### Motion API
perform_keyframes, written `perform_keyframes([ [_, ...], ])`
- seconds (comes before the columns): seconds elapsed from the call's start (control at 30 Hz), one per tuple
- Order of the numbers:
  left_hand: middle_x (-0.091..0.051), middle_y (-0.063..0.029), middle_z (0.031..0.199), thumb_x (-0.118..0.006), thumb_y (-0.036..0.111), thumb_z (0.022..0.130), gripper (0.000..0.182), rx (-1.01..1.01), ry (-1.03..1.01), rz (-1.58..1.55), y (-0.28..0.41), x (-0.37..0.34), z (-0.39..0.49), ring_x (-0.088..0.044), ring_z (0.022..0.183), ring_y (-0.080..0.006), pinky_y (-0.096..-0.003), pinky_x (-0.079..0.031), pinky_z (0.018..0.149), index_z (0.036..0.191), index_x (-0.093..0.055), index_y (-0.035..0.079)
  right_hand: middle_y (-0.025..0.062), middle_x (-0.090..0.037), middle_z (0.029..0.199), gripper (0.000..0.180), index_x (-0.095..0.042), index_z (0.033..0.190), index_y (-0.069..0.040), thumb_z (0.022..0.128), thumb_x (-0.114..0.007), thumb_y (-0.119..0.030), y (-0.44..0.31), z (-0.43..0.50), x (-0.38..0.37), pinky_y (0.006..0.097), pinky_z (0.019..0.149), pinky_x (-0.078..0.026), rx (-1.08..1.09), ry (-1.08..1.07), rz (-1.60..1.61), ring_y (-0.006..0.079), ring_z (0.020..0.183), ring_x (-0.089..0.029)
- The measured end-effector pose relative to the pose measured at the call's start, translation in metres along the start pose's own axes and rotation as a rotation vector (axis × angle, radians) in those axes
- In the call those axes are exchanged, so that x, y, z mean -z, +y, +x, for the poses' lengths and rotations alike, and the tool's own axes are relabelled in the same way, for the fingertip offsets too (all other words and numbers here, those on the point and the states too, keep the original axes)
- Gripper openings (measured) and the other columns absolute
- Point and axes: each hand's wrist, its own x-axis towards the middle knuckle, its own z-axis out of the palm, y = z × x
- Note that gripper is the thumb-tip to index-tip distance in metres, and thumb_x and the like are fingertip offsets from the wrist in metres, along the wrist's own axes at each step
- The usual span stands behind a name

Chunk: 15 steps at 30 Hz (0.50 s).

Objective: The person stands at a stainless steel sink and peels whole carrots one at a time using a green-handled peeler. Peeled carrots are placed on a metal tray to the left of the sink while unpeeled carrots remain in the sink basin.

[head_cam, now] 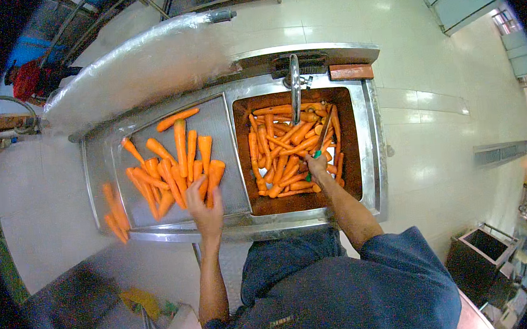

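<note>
My left hand (205, 206), slightly blurred, is at the near ends of several whole carrots (167, 174) lying on a perforated metal drainboard (224, 135). Its thumb and fingers are apart, and the carrots beside it look sharp, not carried along. In my right hand (318, 164) is a knife (325, 132) with a green handle, its blade pointing away from me over the sink basin (349, 148). Many carrots (285, 149) lie heaped in that basin, a few showing cut ends. Part of the knife handle is hidden by my fingers.
A curved chrome faucet (295, 87) reaches over the basin. A reddish brick-like block (351, 71) rests on the sink's back right corner. Some carrots (116, 213) lie at the drainboard's left edge. Clear plastic sheeting (144, 62) stands behind the drainboard. A dark bin (479, 254) is at right.
</note>
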Motion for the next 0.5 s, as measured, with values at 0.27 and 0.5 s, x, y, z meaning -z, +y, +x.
perform_keyframes([
  [0.27,-0.072,-0.0182,0.122,-0.079,0.015,0.090,0.037,-0.163,-0.127,-0.016,0.034,-0.002,-0.021,-0.066,0.119,-0.0411,-0.0528,-0.049,0.108,0.124,-0.070,0.004,0.0069,-0.067,0.091,0.019,-0.061,0.106,-0.004,0.098,-0.078,-0.007,-0.047,-0.003,-0.023,0.0342,0.056,-0.056,-0.026,-0.227,0.209,0.0201,0.072,-0.067],
  [0.5,-0.074,-0.0177,0.121,-0.083,0.019,0.085,0.046,0.164,-0.207,-0.064,0.017,0.001,-0.050,-0.071,0.116,-0.0369,-0.0487,-0.055,0.105,0.127,-0.072,0.003,0.0061,-0.066,0.087,0.021,-0.062,0.103,-0.005,0.099,-0.081,-0.013,-0.084,-0.040,-0.006,0.0360,0.054,-0.056,-0.194,-0.300,0.312,0.0204,0.068,-0.065],
])
